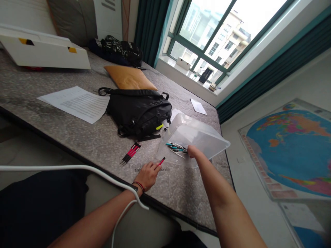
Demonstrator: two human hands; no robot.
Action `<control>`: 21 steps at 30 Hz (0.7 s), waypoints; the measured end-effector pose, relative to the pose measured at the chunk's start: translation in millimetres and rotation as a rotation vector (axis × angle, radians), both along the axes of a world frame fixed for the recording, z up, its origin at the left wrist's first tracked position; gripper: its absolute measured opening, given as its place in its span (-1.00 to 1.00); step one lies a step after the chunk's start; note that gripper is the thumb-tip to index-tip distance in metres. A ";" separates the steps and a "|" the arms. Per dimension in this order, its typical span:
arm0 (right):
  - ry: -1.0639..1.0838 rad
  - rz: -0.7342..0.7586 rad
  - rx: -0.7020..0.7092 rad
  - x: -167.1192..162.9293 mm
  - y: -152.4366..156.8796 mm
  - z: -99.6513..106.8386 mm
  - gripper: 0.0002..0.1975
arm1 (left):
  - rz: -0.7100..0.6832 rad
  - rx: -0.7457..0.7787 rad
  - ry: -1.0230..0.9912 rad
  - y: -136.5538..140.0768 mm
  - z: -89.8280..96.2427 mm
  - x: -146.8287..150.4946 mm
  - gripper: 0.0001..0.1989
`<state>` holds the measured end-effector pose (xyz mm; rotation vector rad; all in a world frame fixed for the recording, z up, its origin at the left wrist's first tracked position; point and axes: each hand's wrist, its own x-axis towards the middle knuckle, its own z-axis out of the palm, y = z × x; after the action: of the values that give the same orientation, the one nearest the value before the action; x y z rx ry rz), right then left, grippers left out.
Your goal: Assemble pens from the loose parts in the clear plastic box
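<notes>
My left hand (148,175) rests near the front edge of the mattress, closed round a red pen (161,161) whose dark end points away from me. To its left lies a row of several red-and-black pens (131,153), side by side. A clear plastic box (207,136) lies tipped on its side, with its opening toward me. Inside it are several blue, black and white pens (176,147). My right hand (191,151) reaches into the box beside these pens. Its fingers are mostly hidden, so whether it grips anything does not show.
Behind the pens lies a black backpack (141,110), with a tan envelope (130,77) beyond it. A printed sheet (77,103) is at the left. A white cable (103,174) crosses in front of my left wrist. A world map (292,144) hangs on the right wall.
</notes>
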<state>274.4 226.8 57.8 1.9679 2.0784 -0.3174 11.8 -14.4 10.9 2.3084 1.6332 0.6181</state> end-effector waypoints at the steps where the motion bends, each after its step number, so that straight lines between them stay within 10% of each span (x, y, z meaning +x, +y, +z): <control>1: -0.007 -0.015 -0.031 -0.3 -0.8 -1.0 -0.85 | 0.000 0.002 0.002 0.0 0.0 0.0 -0.62; 11: -0.019 -0.108 -0.198 0.1 -11.6 -2.0 -0.91 | 0.002 0.015 0.014 -0.4 0.4 0.7 -0.62; 21: 0.146 -0.036 0.011 -19.6 -42.0 27.2 -0.82 | 0.009 0.020 -0.008 -0.3 -0.3 0.8 -0.62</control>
<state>254.8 184.7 85.0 2.0462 2.1382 -0.4713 12.6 -14.7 10.6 2.3106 1.6415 0.6474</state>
